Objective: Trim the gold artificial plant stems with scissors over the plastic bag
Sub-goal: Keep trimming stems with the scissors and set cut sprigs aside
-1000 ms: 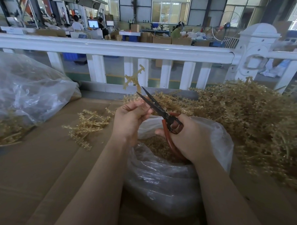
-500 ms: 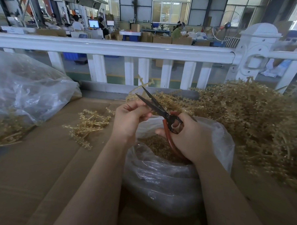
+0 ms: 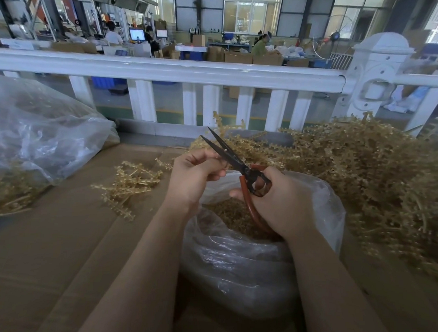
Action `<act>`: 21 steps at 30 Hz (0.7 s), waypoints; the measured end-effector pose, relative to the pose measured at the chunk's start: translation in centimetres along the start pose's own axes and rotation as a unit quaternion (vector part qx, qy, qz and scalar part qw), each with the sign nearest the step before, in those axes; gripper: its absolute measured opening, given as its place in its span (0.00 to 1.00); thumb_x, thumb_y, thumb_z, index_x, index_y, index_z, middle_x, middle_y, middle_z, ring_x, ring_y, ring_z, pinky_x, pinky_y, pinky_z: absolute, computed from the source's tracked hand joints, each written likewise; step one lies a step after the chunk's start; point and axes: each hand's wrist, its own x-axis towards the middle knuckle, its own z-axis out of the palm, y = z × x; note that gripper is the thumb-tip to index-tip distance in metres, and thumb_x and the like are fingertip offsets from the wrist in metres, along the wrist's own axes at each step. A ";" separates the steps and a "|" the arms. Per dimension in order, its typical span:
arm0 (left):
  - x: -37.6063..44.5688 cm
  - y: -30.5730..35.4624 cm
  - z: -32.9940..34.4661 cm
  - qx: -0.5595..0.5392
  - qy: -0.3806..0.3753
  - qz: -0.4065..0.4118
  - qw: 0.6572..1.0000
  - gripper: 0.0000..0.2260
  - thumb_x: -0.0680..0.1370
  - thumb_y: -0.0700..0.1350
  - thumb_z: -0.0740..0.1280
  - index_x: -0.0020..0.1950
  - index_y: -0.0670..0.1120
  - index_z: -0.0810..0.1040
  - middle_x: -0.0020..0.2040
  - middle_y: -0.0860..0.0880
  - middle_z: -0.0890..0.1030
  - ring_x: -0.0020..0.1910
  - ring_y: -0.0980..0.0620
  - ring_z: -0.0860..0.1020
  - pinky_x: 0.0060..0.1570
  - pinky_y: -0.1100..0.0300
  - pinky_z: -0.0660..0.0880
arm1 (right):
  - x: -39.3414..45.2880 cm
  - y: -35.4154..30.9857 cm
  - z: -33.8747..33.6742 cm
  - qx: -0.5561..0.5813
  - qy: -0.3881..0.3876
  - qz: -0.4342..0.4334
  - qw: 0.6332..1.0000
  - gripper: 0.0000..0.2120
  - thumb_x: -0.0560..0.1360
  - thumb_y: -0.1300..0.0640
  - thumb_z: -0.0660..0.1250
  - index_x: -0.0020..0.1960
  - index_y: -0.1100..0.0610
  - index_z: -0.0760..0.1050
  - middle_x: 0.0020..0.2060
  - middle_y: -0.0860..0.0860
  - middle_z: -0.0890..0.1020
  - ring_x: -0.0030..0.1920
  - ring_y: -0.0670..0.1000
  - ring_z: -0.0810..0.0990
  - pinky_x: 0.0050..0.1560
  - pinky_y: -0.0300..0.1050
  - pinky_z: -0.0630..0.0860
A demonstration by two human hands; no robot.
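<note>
My left hand [image 3: 195, 174] has its fingers curled and pinches a thin gold stem [image 3: 221, 127] right at the scissor blades. The stem's tip runs up behind the blades. My right hand [image 3: 281, 203] grips the red handles of the black-bladed scissors [image 3: 228, 155], whose blades are spread open and point up and left. Both hands hover over the open clear plastic bag [image 3: 246, 272], with gold trimmings [image 3: 232, 215] lying inside it. A big heap of gold stems [image 3: 368, 177] fills the right side.
A small bunch of gold stems [image 3: 130, 184] lies on the brown cardboard surface [image 3: 46, 253] left of my hands. A large clear bag [image 3: 38, 133] holding more stems sits at far left. A white railing [image 3: 167, 69] runs behind the work surface.
The gold sprig that stood upright above my left hand has tipped down and right, behind the blades. Both hands and the open scissors stayed almost in place.
</note>
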 end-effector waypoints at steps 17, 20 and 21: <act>-0.2 -0.1 0.3 -0.013 -0.031 -0.048 0.998 0.05 0.74 0.33 0.73 0.45 0.42 0.83 0.37 0.46 0.84 0.34 0.53 0.81 0.39 0.63 0.77 | 0.5 0.0 0.1 0.189 -0.016 0.115 0.975 0.24 0.63 0.29 0.72 0.41 0.50 0.81 0.33 0.43 0.84 0.32 0.43 0.82 0.34 0.43 0.78; -0.4 -0.2 0.8 0.015 -0.048 -0.056 0.997 0.05 0.73 0.36 0.74 0.44 0.46 0.84 0.39 0.47 0.85 0.35 0.54 0.82 0.39 0.63 0.74 | 0.7 -0.1 0.0 0.260 -0.008 0.123 0.958 0.18 0.69 0.40 0.76 0.42 0.56 0.83 0.35 0.52 0.84 0.35 0.49 0.83 0.36 0.44 0.78; -0.4 -0.2 0.9 0.023 -0.054 -0.059 0.997 0.05 0.73 0.37 0.75 0.43 0.48 0.85 0.39 0.48 0.85 0.35 0.55 0.81 0.39 0.63 0.73 | 0.7 -0.1 0.0 0.269 -0.009 0.123 0.955 0.17 0.70 0.42 0.77 0.42 0.56 0.83 0.35 0.53 0.84 0.35 0.49 0.83 0.36 0.41 0.78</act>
